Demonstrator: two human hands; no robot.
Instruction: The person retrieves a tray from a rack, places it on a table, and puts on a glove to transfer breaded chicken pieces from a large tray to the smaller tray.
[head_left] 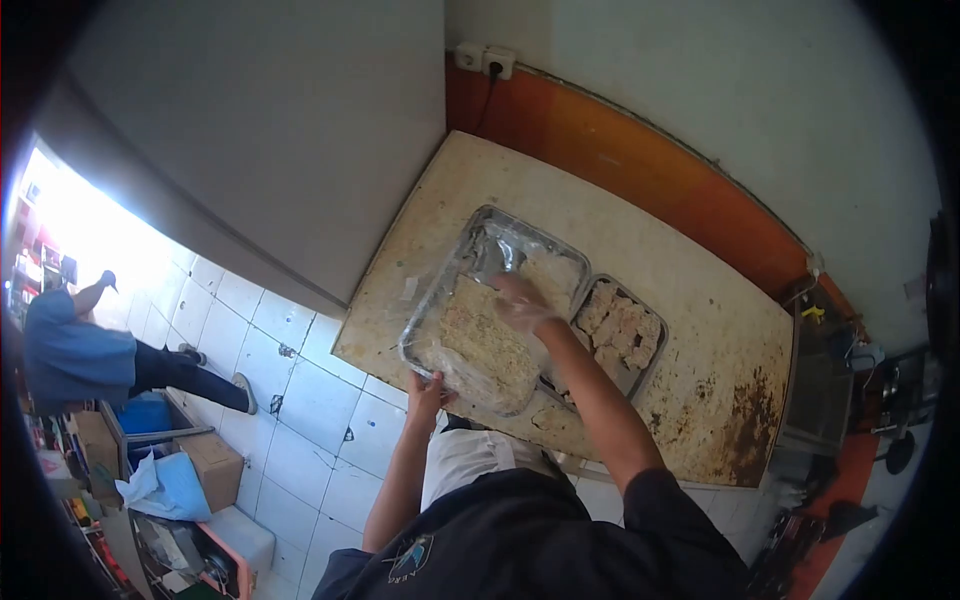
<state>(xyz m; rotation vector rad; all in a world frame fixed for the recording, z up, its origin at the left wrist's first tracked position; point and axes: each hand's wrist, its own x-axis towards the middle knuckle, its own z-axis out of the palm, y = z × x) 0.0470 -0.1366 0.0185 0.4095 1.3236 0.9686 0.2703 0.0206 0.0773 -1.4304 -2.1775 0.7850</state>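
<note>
A large metal tray (408, 335), with clear plastic wrap at its corners, lies on the table and holds a broad layer of pale yellow crumbs (482, 322). My left hand (427, 392) is closed on the tray's near left corner, thumb over the rim. Inside the tray, my right hand (520, 303), in a clear plastic glove, reaches across the crumbs beside a shiny bare patch of metal; its fingers are blurred. Beside it on the right, a smaller metal tray (662, 352) contains crumb-coated pieces (622, 325), partly hidden behind my right forearm.
The worn table (700, 330) meets an orange-banded wall with power sockets (484, 60). A tall grey panel (300, 130) borders the table's left. Across the tiled floor, another person (85, 350) stands near cardboard boxes (210, 468). Shelving and utensils are at the right.
</note>
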